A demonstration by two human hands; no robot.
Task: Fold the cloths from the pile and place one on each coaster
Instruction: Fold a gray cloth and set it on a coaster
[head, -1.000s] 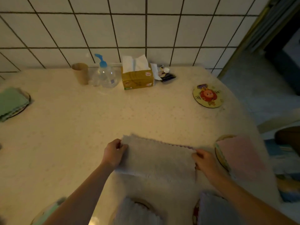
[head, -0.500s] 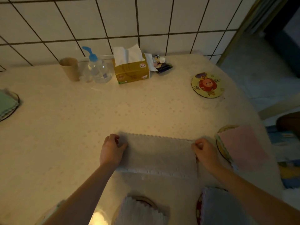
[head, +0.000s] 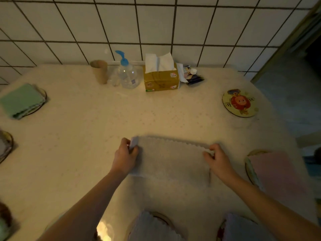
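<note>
A grey cloth with a zigzag edge lies folded as a wide strip on the table's middle front. My left hand pinches its far left corner, lifted slightly. My right hand pinches its far right corner. A bare round cartoon coaster lies at the right back. Folded cloths sit on other coasters: green at the left, pink at the right, grey and another at the front edge.
Against the tiled wall stand a paper cup, a pump bottle, a yellow tissue box and small packets. Another coaster shows at the far left edge. The table's right edge drops to the floor.
The cloth's far edge came down flat into a folded strip. My hands shifted to its far corners, and the left one has lifted the left corner a little.
</note>
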